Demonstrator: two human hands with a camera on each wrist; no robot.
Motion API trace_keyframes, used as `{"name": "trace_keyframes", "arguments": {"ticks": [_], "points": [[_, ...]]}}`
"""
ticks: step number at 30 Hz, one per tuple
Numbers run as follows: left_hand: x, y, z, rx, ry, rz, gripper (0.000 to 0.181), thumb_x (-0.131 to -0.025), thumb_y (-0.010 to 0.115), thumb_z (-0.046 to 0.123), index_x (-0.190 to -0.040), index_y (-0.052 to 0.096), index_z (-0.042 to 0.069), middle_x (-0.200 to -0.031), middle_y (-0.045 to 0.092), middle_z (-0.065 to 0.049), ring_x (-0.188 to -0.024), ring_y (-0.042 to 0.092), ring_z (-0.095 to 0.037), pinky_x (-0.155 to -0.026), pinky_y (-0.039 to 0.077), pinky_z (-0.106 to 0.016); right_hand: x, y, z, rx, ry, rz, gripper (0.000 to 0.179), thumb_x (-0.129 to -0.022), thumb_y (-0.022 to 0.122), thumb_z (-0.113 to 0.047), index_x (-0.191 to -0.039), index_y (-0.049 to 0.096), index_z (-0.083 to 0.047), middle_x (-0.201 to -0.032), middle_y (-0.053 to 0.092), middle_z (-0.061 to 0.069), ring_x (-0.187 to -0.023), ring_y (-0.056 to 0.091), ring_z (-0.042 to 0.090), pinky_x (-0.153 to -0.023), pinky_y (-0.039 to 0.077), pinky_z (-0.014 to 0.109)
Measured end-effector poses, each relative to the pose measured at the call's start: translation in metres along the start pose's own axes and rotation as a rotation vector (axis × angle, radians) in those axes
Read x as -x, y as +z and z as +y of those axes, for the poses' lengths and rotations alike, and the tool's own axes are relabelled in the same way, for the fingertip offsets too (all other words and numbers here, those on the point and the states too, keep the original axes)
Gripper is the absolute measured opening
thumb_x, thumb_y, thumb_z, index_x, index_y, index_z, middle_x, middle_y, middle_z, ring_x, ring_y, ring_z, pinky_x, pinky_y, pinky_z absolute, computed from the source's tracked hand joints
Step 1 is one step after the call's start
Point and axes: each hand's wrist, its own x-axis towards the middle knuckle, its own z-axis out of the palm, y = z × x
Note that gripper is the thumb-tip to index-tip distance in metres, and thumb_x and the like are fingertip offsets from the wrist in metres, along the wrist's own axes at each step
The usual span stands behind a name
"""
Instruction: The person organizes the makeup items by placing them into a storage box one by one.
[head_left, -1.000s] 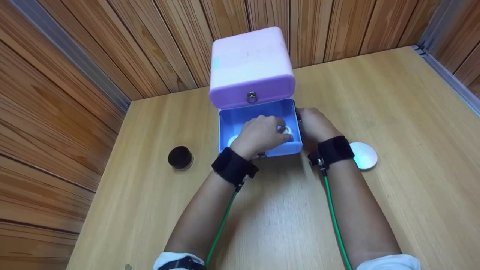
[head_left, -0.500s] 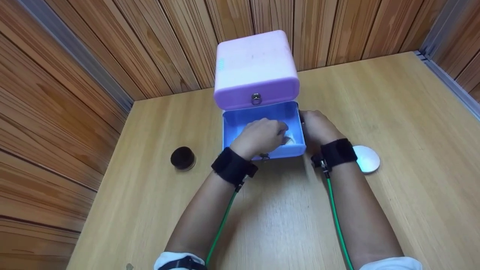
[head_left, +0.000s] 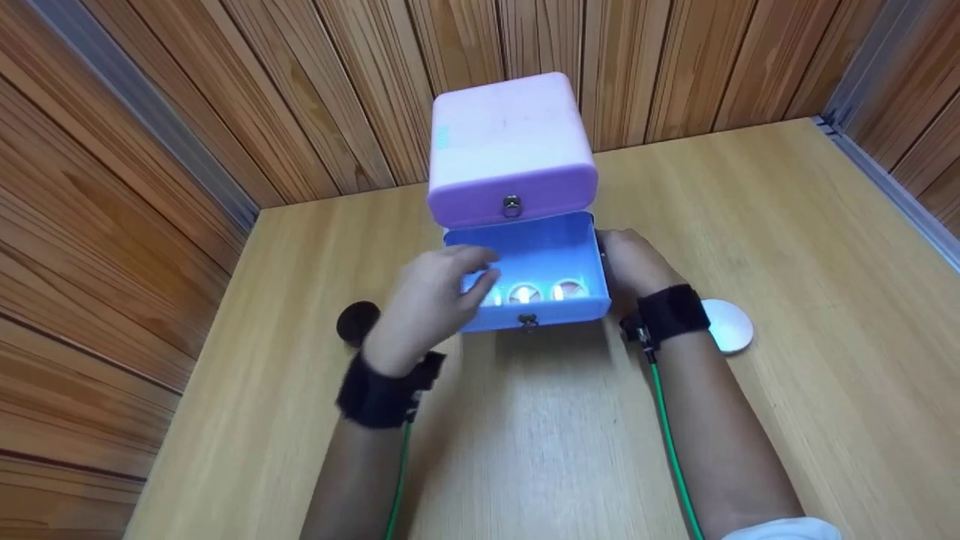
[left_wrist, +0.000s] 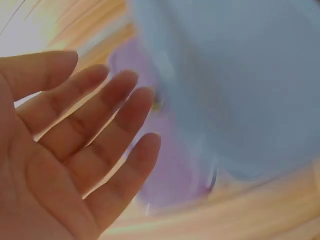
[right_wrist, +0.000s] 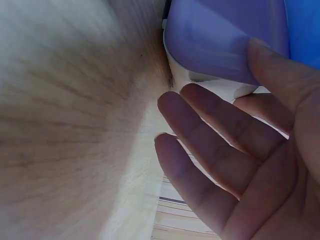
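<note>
A pink two-tier box (head_left: 510, 135) stands on the table with its blue drawer (head_left: 532, 244) pulled out. Along the drawer's front lie three round whitish pieces, among them one in the middle (head_left: 525, 295) and one at the right (head_left: 568, 290). My left hand (head_left: 424, 307) hovers over the drawer's left front corner, covering part of it; in the left wrist view its fingers are spread and hold nothing. Against the box's right side is my right hand (head_left: 634, 259). The right wrist view shows its thumb (right_wrist: 270, 65) on the purple edge and its other fingers loosely extended.
A dark round-lidded jar (head_left: 356, 322) sits on the table to the left, partly behind my left hand. Beyond my right wrist lies a white round disc (head_left: 727, 326). Wood-panelled walls (head_left: 360, 75) close off the back and left.
My left hand has let go of a round whitish piece at the drawer's right and swung left, uncovering the pieces. My right hand stays beside the box.
</note>
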Motion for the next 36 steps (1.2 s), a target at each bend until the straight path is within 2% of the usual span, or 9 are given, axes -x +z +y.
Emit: {"name": "trace_keyframes", "arguments": {"ticks": [5,8,13,16,19,26,31,33,36], "points": [[0.021,-0.020,-0.029,-0.060,-0.097,0.008,0.016,-0.094,0.065,0.022,-0.096,0.074,0.009,-0.090,0.071,-0.002,-0.078,0.067,-0.014,-0.068,0.054,-0.028,0.003,0.000,-0.009,-0.031,0.040,0.011,0.043,-0.103,0.034,-0.038,-0.089,0.064,-0.011,-0.094,0.061,0.006,-0.092,0.051,0.020,-0.090,0.040,0.040],[0.023,-0.023,-0.038,-0.110,-0.159,-0.037,0.010,-0.091,0.067,0.011,-0.096,0.074,0.006,-0.089,0.071,-0.006,-0.079,0.068,-0.020,-0.068,0.055,-0.035,0.007,-0.011,-0.013,0.111,0.000,-0.022,0.030,-0.102,0.041,-0.025,-0.095,0.067,-0.011,-0.094,0.062,0.008,-0.089,0.052,0.023,-0.086,0.042,0.041],[0.016,-0.017,-0.037,-0.141,-0.273,-0.262,0.025,-0.080,0.066,-0.005,-0.102,0.074,0.005,-0.098,0.071,-0.009,-0.083,0.065,-0.022,-0.066,0.054,-0.036,0.018,-0.040,-0.028,0.372,-0.061,-0.115,0.022,-0.091,0.053,-0.003,-0.106,0.069,-0.004,-0.096,0.064,0.012,-0.085,0.056,0.027,-0.079,0.047,0.045],[0.008,-0.011,-0.036,-0.097,-0.317,-0.367,0.022,-0.075,0.069,-0.005,-0.094,0.074,0.005,-0.090,0.067,-0.005,-0.074,0.058,-0.018,-0.060,0.048,-0.031,0.030,-0.056,-0.040,0.436,-0.095,-0.153,0.016,-0.087,0.057,0.000,-0.093,0.072,-0.003,-0.085,0.063,0.009,-0.076,0.054,0.025,-0.069,0.044,0.040],[0.000,-0.006,-0.035,-0.059,-0.340,-0.423,0.009,-0.072,0.075,0.000,-0.079,0.069,0.004,-0.075,0.060,-0.001,-0.064,0.051,-0.016,-0.057,0.044,-0.030,0.046,-0.072,-0.052,0.464,-0.139,-0.163,0.015,-0.082,0.059,0.001,-0.082,0.073,-0.006,-0.079,0.063,0.005,-0.071,0.052,0.022,-0.063,0.043,0.037],[-0.003,-0.005,-0.030,-0.005,-0.397,-0.467,0.016,-0.076,0.084,0.023,-0.086,0.077,0.012,-0.087,0.069,0.003,-0.076,0.060,-0.014,-0.068,0.051,-0.033,0.083,-0.088,-0.078,0.372,-0.088,-0.217,0.026,-0.083,0.069,-0.012,-0.108,0.073,-0.007,-0.102,0.069,0.007,-0.081,0.062,0.023,-0.069,0.051,0.041],[-0.004,-0.005,-0.026,0.016,-0.361,-0.460,0.039,-0.086,0.075,0.038,-0.056,0.060,0.018,-0.055,0.038,0.009,-0.050,0.035,-0.009,-0.046,0.029,-0.026,0.082,-0.081,-0.083,0.360,-0.084,-0.260,0.036,-0.076,0.083,-0.032,-0.099,0.067,-0.009,-0.088,0.064,0.005,-0.069,0.059,0.022,-0.058,0.049,0.036],[-0.003,-0.005,-0.026,0.011,-0.347,-0.454,0.041,-0.088,0.072,0.039,-0.056,0.059,0.018,-0.054,0.031,0.009,-0.048,0.031,-0.008,-0.045,0.024,-0.026,0.078,-0.079,-0.081,0.378,-0.070,-0.256,0.044,-0.072,0.086,-0.037,-0.095,0.063,-0.008,-0.084,0.060,0.006,-0.069,0.056,0.023,-0.056,0.047,0.036],[-0.003,-0.006,-0.024,0.007,-0.348,-0.458,0.035,-0.089,0.070,0.040,-0.062,0.067,0.018,-0.054,0.034,0.010,-0.049,0.032,-0.008,-0.045,0.025,-0.025,0.073,-0.080,-0.076,0.384,-0.023,-0.253,0.045,-0.069,0.088,-0.037,-0.091,0.061,-0.007,-0.083,0.056,0.008,-0.067,0.054,0.024,-0.053,0.045,0.035]]}}
